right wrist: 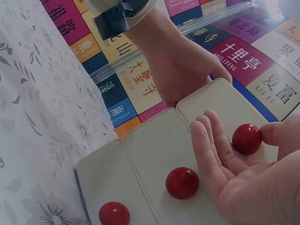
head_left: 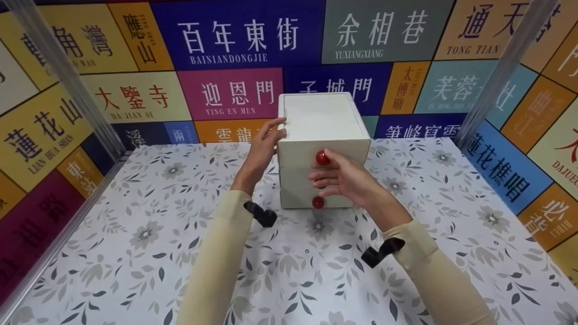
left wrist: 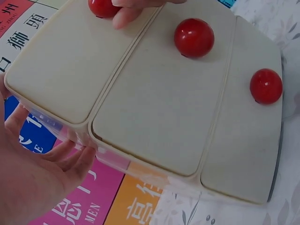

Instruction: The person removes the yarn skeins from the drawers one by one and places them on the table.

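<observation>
A cream cabinet [head_left: 293,176] with three stacked drawers stands on the table, a round red knob on each drawer front. My left hand [head_left: 264,144] rests its fingers on the upper left edge and side. In the left wrist view, fingertips [left wrist: 79,159] of that hand touch the clear side wall. At the top drawer, my right hand [head_left: 347,178] has the red knob [head_left: 322,157] between thumb and index finger; the other fingers stretch in front of the middle drawer. The middle knob [right wrist: 182,183] and bottom knob [right wrist: 114,215] are untouched. All drawers look closed.
The table has a white cloth [head_left: 149,271] with grey flowers and leaves. Behind the cabinet stands a wall [head_left: 239,36] of coloured panels with place names. Clear upright posts [head_left: 67,76] mark the back corners. Dark straps [head_left: 383,252] sit on both wrists.
</observation>
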Demonstrator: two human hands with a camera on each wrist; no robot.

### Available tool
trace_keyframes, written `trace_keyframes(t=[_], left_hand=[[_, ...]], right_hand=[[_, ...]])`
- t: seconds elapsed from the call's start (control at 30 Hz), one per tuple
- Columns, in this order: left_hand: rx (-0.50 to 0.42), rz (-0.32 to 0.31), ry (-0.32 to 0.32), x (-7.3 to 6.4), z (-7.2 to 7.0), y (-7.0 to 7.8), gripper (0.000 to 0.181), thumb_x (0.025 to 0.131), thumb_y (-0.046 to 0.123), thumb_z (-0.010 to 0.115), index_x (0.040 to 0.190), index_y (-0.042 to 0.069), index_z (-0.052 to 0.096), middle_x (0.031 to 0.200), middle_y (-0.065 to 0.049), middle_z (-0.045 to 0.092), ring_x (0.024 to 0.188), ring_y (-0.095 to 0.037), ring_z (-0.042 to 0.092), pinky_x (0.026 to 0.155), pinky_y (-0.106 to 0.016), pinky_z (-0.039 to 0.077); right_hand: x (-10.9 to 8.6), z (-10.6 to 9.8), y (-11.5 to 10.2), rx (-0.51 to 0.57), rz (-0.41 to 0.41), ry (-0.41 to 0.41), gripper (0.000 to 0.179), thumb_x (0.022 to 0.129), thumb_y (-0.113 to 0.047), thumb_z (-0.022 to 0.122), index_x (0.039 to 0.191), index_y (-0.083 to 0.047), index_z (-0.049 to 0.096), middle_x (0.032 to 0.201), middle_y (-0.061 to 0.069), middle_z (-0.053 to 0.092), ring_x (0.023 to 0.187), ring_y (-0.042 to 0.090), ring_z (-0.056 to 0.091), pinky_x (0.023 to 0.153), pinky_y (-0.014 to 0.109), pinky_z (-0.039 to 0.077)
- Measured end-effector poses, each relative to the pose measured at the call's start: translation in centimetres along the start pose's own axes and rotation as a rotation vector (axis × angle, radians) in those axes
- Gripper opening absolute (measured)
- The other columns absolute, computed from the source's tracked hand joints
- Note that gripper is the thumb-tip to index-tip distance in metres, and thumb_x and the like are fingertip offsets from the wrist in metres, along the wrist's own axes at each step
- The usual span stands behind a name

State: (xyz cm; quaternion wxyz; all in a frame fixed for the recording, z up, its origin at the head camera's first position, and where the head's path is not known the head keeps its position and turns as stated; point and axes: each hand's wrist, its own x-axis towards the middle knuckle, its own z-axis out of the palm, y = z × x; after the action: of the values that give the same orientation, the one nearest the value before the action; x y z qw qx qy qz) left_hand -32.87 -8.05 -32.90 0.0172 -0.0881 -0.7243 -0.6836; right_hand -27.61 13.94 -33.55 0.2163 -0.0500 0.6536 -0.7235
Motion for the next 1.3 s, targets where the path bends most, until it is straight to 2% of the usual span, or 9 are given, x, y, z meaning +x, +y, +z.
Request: trace_keyframes(t=[0.17,0.5,0.77,1.0,1.3], left_hand=[[0.005,-0.016,0.014,-0.1,0.1,0.2,0.04,0.102,0.032,0.05,0.141,0.025,0.053,0.154,-0.004,0.045,0.14,-0.029,0.048,0.116,-0.052,0.038],[-0.019,-0.024,0.008,0.1,0.4,-0.2,0.039,0.102,0.032,0.052,0.141,0.026,0.054,0.154,-0.004,0.046,0.14,-0.027,0.048,0.116,-0.051,0.038],[-0.011,-0.017,-0.013,0.0,0.3,-0.4,0.041,0.102,0.031,0.052,0.143,0.024,0.052,0.154,-0.005,0.045,0.14,-0.027,0.047,0.116,-0.051,0.039],[-0.025,-0.021,-0.039,0.0,0.1,-0.2,0.042,0.103,0.032,0.051,0.144,0.022,0.05,0.153,-0.006,0.046,0.142,-0.027,0.046,0.117,-0.05,0.038],[-0.019,-0.058,-0.076,0.1,-0.4,0.1,0.043,0.104,0.034,0.049,0.146,0.026,0.046,0.159,-0.003,0.038,0.146,-0.027,0.04,0.121,-0.049,0.033]], right_hand=[[-0.1,0.1,0.1,0.049,-0.006,0.018,0.054,0.105,-0.047,0.042,0.126,0.001,0.056,0.097,0.004,0.074,0.082,0.016,0.07,0.072,0.029,0.06],[-0.8,0.2,0.5,0.122,-0.031,0.024,0.048,0.107,-0.041,0.042,0.12,0.003,0.057,0.094,0.005,0.073,0.083,0.016,0.069,0.074,0.028,0.06],[-1.7,0.3,1.0,0.114,-0.046,0.02,0.039,0.107,-0.039,0.043,0.114,-0.004,0.057,0.093,0.005,0.072,0.084,0.017,0.069,0.074,0.029,0.06],[-2.4,0.4,1.2,0.082,-0.042,0.019,0.04,0.106,-0.04,0.044,0.115,-0.003,0.059,0.095,0.003,0.072,0.085,0.017,0.07,0.076,0.031,0.061],[-3.4,1.0,1.2,0.039,-0.047,0.019,0.041,0.106,-0.04,0.044,0.117,-0.003,0.059,0.094,0.003,0.072,0.082,0.017,0.07,0.073,0.029,0.061]])
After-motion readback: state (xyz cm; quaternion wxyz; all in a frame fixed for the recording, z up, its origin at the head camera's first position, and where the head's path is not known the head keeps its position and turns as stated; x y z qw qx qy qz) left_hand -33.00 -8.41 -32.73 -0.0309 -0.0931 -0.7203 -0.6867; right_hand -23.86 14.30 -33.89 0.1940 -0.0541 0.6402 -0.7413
